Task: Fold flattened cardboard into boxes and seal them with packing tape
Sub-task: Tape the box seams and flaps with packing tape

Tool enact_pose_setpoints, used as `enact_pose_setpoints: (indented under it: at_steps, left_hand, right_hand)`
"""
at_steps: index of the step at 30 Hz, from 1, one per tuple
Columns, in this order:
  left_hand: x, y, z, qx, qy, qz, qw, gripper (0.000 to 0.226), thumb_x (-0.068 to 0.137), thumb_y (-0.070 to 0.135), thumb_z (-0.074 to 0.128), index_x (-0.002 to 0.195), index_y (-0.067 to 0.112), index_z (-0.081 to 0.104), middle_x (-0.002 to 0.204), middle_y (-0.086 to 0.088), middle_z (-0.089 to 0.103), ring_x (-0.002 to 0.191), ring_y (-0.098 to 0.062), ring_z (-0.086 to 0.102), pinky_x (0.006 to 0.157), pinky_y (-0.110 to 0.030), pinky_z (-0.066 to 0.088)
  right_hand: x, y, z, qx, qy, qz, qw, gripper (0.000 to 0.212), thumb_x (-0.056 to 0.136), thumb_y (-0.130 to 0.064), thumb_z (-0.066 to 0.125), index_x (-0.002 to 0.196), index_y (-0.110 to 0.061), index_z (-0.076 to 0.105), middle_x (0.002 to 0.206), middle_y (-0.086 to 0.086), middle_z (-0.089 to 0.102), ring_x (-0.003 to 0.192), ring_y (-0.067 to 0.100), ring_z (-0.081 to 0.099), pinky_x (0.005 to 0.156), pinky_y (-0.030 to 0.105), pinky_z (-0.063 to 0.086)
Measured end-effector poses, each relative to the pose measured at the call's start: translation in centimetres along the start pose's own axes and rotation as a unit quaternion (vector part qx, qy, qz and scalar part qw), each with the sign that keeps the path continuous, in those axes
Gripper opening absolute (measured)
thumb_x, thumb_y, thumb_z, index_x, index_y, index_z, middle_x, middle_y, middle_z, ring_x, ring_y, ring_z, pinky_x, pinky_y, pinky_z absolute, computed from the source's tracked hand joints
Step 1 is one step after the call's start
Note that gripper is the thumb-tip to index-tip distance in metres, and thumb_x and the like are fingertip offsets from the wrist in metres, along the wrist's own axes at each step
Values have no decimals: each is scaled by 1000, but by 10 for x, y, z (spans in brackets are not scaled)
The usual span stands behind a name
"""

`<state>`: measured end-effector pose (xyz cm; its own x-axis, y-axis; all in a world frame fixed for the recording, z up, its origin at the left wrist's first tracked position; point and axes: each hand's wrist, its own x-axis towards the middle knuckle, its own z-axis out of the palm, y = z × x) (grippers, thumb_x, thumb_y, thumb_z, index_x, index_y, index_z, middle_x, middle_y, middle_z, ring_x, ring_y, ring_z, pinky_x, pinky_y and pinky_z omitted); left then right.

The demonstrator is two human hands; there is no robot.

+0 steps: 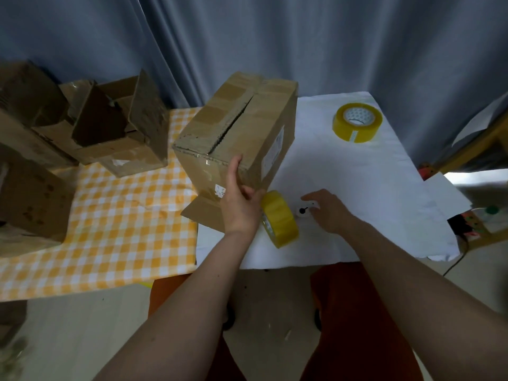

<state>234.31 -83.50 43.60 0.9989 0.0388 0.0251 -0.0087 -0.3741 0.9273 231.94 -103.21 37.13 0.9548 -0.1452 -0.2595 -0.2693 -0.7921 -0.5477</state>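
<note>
— On the white sheet point(357, 171), what is each hand doing?

— A tilted cardboard box point(242, 133) stands near the middle, propped on one lower edge, its top flaps closed with an untaped seam. The left hand point(240, 202) lies flat against the near side, fingers straight, thumb beside a yellow tape roll point(280, 218) standing on edge just right of it. The right hand point(328, 213) hovers with relaxed, spread fingers over a small white cutter point(305, 210), holding nothing.

— Anything else nearby?

— A second tape roll point(357, 122) lies flat at the far right. Open, worn boxes point(115, 125) crowd a yellow checked cloth point(123, 229) on the left. Grey curtains point(275, 37) hang behind.
</note>
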Motion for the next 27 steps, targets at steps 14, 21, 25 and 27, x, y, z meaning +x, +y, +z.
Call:
enact_pose_setpoints:
  at_steps: [14, 21, 25, 27]
  left_hand:
    - [6, -7, -1, 2, -2, 32, 999, 80, 84, -1, 68, 143, 41, 32, 69, -5, 58, 64, -11, 60, 67, -19, 51]
    - [18, -22, -21, 21, -41, 88, 995, 74, 81, -3, 69, 135, 37, 39, 67, -3, 57, 66, -9, 61, 77, -24, 55]
    - [27, -21, -32, 23, -83, 99, 991, 63, 84, -3, 64, 129, 36, 43, 65, 4, 52, 68, -9, 63, 68, -24, 53]
    - [32, -19, -37, 27, -95, 105, 990, 61, 83, -5, 63, 125, 36, 45, 64, 5, 49, 63, -8, 58, 66, -23, 51]
  right_hand:
    - [20, -20, -16, 109, 96, 46, 988, 43, 89, -17, 62, 55, -15, 36, 58, 1, 35, 53, 14, 35, 51, 29, 20]
    - [37, -120, -65, 102, 175, -267, 942, 40, 95, -27, 43, 129, -6, 49, 125, 1, 49, 115, 15, 42, 90, 23, 29]
    - [47, -136, -63, 15, 156, -200, 967, 35, 99, -31, 37, 126, -11, 46, 124, 12, 46, 113, 26, 43, 82, 29, 31]
    - [42, -140, -61, -3, 174, -206, 963, 32, 101, -27, 38, 124, -7, 47, 122, 13, 48, 112, 26, 42, 81, 28, 29]
